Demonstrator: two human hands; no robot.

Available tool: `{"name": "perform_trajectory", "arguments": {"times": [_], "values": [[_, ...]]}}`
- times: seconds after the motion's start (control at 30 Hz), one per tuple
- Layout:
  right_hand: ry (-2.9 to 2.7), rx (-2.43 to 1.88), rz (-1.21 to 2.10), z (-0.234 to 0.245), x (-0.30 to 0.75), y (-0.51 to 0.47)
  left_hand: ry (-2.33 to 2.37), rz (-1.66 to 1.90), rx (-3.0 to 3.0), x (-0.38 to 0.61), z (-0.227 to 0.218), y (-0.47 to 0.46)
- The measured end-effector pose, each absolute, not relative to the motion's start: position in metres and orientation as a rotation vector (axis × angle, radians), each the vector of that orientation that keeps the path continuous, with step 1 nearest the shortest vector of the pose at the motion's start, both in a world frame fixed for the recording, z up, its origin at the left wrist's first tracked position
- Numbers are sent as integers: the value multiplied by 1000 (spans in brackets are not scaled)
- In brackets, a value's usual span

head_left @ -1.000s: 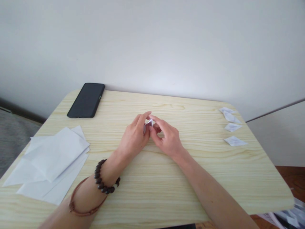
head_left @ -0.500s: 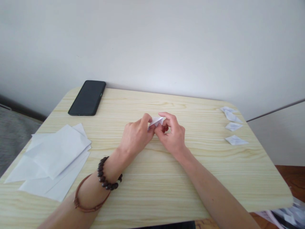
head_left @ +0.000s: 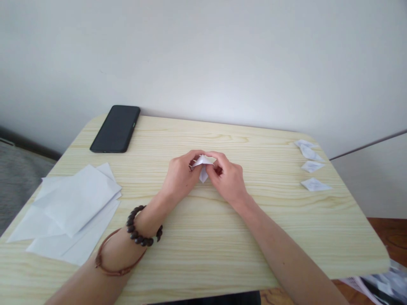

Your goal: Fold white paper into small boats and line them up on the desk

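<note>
A small folded piece of white paper (head_left: 203, 166) is pinched between both my hands at the middle of the light wooden table (head_left: 203, 237). My left hand (head_left: 182, 176) grips its left side with curled fingers; a dark bead bracelet and a brown cord sit on that wrist. My right hand (head_left: 229, 180) closes on the paper's right side with thumb and fingers. Most of the paper is hidden by my fingers.
A black phone (head_left: 116, 128) lies face down at the table's far left corner. A loose pile of white paper sheets (head_left: 68, 212) lies at the left. Several small folded paper pieces (head_left: 310, 166) lie in a row near the right edge. A pale wall stands behind.
My hands have turned and worked the small paper: my right hand's fingers curled over it, and a corner of it now points down between my hands. The view shifted slightly.
</note>
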State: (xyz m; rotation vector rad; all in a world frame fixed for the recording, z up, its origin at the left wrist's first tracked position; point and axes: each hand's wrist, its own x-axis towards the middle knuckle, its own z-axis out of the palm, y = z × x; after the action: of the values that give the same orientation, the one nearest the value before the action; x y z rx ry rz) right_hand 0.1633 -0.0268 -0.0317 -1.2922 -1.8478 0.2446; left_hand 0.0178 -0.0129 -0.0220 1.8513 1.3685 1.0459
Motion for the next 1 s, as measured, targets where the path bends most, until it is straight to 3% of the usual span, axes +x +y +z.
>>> {"name": "perform_trajectory", "arguments": {"times": [0.37, 1.0], "values": [[-1888, -983, 300, -26, 178, -22, 898, 1014, 1163, 1, -21, -5], [-1942, -893, 311, -26, 190, -19, 698, 910, 893, -7, -9, -5]]}}
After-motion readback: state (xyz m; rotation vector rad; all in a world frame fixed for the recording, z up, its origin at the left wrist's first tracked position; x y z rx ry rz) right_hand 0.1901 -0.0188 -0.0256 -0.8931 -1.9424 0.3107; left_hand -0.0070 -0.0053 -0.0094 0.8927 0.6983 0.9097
